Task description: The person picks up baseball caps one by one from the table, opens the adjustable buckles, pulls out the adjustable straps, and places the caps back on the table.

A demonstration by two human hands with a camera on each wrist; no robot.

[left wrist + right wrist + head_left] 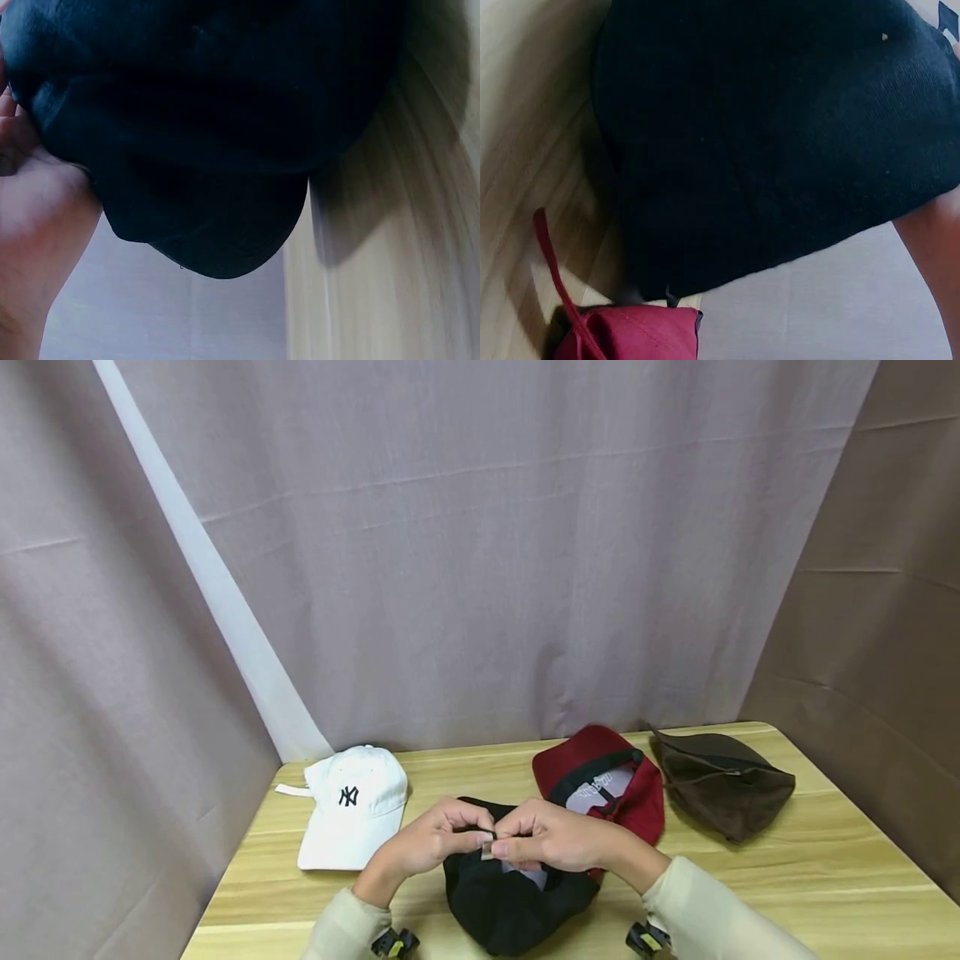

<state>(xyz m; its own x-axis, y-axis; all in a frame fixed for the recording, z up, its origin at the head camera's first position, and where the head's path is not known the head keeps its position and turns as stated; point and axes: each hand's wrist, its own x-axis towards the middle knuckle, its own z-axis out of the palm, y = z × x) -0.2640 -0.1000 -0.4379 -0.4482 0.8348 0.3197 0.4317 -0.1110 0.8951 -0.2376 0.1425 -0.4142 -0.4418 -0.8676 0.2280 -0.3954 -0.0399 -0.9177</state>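
Observation:
A black cap (510, 910) is held up at the front middle of the table, its hollow partly showing. My left hand (438, 835) pinches the cap's strap beside a small metal buckle (487, 851). From the other side, my right hand (558, 835) pinches at the same buckle, with the fingertips of both hands almost meeting. Dark cloth of the black cap (202, 112) fills much of the left wrist view and hides the left fingertips. In the right wrist view the black cap (780, 150) likewise covers most of the right hand.
At the left lies a white cap (352, 810) with a dark logo. Behind my right hand a red cap (585, 760) rests with its inside showing. Farther right is a dark brown hat (727, 785). The wooden table (832, 860) backs onto a grey curtain (465, 568).

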